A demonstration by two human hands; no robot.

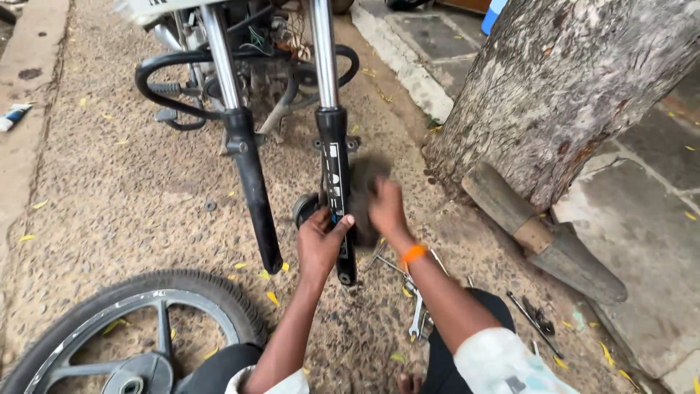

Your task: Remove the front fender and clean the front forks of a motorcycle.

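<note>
Gravel ground [109, 197] runs under everything, with a tree trunk [561, 87] close on my right and a stone kerb [408, 69] beyond it. Next in size, the loose wheel [138, 335] lies flat by my left knee. Both fork legs hang bare: the left leg [251, 186] stands free, and my left hand [319, 244] is clamped round the right leg [335, 197] near its bottom end. My right hand [385, 208] is blurred, pressed to a dark rag [362, 197] against that leg; I cannot tell its grip. Spanners [417, 317] lie scattered beside my right knee. I judge the bike could rock if I shove hard, and the trunk leaves my right elbow little room
</note>
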